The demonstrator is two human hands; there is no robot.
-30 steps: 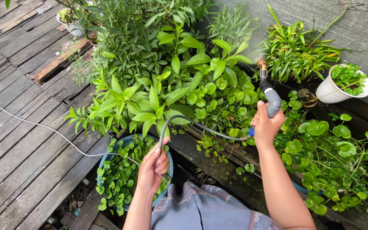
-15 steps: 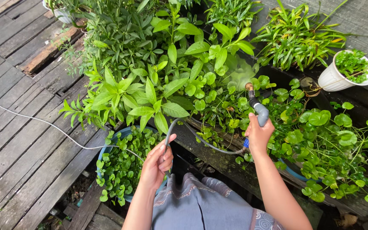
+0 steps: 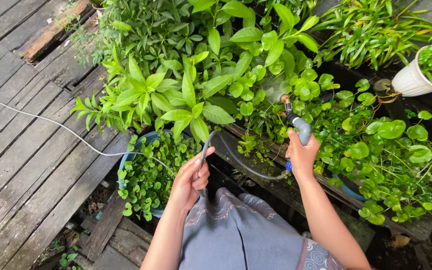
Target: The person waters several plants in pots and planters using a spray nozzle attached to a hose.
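The right hand (image 3: 302,155) grips a spray nozzle (image 3: 296,122), fingers wrapped tight, aiming its tip at the round-leaved plants (image 3: 296,90) ahead so mist lands there. The left hand (image 3: 190,182) curls loosely round the grey hose (image 3: 236,160), lifting its slack clear of the blue tub (image 3: 124,161) of small plants below.

Weathered wooden deck planks (image 3: 31,150) are carrying the plants. A blue tub (image 3: 124,161) of round-leaved greens is sitting just left of the left hand (image 3: 190,180). A thin white cord (image 3: 51,122) is lying across the planks further left.

We count one grey spray nozzle (image 3: 300,131), one grey hose (image 3: 241,165), one white plastic pot (image 3: 412,80) and one blue round tub (image 3: 126,159) left of the hose.
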